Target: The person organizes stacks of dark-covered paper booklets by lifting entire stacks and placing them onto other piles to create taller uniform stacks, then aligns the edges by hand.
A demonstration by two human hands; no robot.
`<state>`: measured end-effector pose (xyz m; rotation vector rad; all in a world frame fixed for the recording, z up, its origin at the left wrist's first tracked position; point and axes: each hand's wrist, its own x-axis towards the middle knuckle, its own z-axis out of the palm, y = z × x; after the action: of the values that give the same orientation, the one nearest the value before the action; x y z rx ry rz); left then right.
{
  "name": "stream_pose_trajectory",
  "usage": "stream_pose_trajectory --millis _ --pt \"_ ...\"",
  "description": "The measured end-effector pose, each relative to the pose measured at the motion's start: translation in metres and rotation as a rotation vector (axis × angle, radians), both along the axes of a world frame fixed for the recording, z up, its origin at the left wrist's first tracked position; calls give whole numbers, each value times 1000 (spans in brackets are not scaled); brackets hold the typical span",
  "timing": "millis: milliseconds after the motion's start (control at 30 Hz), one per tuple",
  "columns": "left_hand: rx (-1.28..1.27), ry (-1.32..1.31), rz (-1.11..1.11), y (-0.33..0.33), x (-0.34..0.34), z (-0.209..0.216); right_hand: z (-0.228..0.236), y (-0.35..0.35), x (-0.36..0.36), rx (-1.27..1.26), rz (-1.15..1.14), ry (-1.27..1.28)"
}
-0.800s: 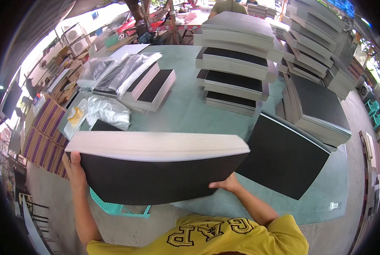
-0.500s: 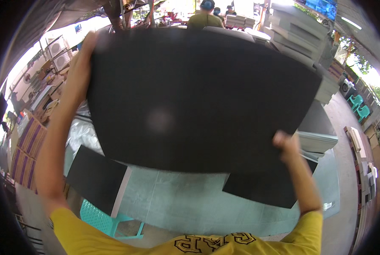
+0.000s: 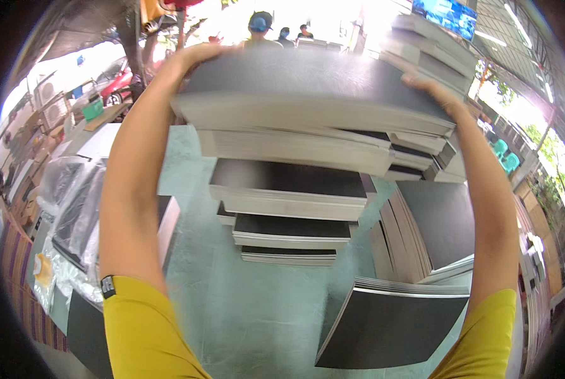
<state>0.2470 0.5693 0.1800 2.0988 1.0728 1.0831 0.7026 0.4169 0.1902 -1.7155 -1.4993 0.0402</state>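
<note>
In front of me a black board (image 3: 314, 76) lies level on top of a tall stack of boards with pale edges (image 3: 295, 146). My left hand (image 3: 208, 53) is at its far left corner, fingers closed over the edge. At its right edge my right hand (image 3: 435, 90) grips with the thumb on the black face. Both hands are blurred, and some fingers are hidden. Lower steps of the stack show more black boards (image 3: 289, 180) towards me.
To the right stand more black boards (image 3: 437, 221), some leaning. A tilted dark board pile (image 3: 393, 328) is nearer me on the pale green surface (image 3: 238, 309). Plastic-wrapped items (image 3: 74, 208) lie at the left. Further stacked boards (image 3: 431, 54) rise behind; a person (image 3: 260, 28) is beyond.
The black board, earlier raised and facing me, has gone away from me and lies flat on the stack. Both arms are stretched further forward, and the view has tilted up.
</note>
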Motion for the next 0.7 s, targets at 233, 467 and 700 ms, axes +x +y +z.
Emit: stream_pose_trajectory --millis 233,467,700 --pt "-150 -27 38 -32 -5 -19 -24 -22 0 -235 85 420" --pt "-399 -468 -259 -143 6 -45 -39 -80 -38 -61 204 920" --pt "-499 -438 33 -83 -17 13 9 -70 -57 -247 285 998"
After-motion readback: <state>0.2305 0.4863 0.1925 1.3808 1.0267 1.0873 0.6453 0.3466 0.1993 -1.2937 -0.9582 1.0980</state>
